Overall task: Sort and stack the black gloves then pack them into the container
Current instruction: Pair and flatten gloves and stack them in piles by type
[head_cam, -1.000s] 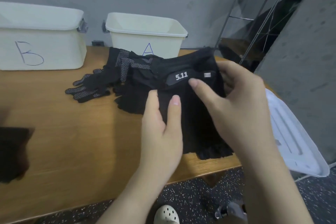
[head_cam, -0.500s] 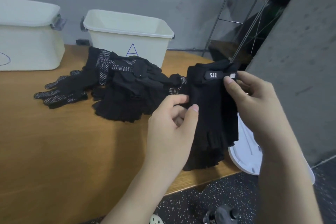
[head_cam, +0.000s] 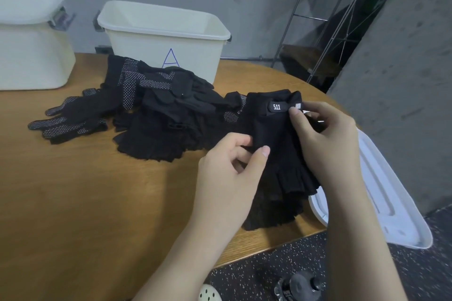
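1. Gripping a black fingerless glove (head_cam: 271,134) from both sides: left hand (head_cam: 227,178) pinching its left edge between thumb and fingers, right hand (head_cam: 327,144) pinching the wrist strap by the white "5.11" tag.
2. Held just above the wooden table (head_cam: 73,203), over a small stack of similar gloves (head_cam: 271,210) at the near edge.
3. Heaped behind: more black gloves (head_cam: 151,115), some dotted white, before the cream container marked A (head_cam: 163,39).

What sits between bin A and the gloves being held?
In the head view, the loose glove pile lies between bin A and the held gloves.
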A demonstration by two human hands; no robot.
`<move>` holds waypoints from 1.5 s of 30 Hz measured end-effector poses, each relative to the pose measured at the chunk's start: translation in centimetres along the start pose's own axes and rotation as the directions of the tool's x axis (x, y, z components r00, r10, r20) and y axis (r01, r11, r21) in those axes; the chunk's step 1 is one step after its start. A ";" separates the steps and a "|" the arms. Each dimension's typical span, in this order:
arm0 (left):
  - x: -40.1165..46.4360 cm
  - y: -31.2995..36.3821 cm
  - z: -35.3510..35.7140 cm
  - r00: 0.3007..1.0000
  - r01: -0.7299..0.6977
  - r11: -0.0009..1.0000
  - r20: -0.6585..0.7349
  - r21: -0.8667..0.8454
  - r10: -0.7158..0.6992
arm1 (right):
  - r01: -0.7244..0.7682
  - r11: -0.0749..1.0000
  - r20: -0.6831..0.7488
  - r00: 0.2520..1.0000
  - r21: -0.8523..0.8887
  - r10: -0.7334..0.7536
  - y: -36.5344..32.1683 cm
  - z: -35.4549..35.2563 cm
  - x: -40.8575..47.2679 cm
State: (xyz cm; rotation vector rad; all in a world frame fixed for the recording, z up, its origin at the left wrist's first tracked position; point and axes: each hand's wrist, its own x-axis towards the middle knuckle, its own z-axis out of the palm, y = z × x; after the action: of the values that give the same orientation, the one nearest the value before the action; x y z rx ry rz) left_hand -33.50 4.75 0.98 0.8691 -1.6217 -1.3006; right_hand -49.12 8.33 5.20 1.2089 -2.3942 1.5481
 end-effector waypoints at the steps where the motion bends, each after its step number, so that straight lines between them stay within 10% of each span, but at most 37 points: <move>1: 0.0 0.0 0.0 1.000 -0.005 1.000 -0.008 0.002 0.005 | 0.021 0.999 -0.012 1.000 -0.032 -0.021 0.0 0.0 0.0; 10: -0.2 -0.3 -0.1 0.993 -0.094 0.995 -0.076 0.011 0.095 | 0.520 0.848 -0.022 0.851 -0.101 -0.525 -2.4 -1.0 -1.3; 26: 0.2 -1.9 -0.1 0.998 -0.045 0.998 -0.031 0.045 0.046 | 0.321 0.917 0.512 0.844 -0.238 -0.162 -0.5 1.7 -2.0; 45: -2.0 -1.5 -7.0 0.989 -0.143 0.887 0.037 0.438 0.141 | 0.338 0.879 0.449 0.878 -0.336 -0.166 -1.8 0.0 -2.8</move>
State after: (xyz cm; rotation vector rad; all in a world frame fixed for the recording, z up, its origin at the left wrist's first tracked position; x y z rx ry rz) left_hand -26.31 3.60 -0.27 0.9895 -1.9833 -0.8414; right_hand -46.06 9.63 5.38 1.7877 -2.4628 0.7172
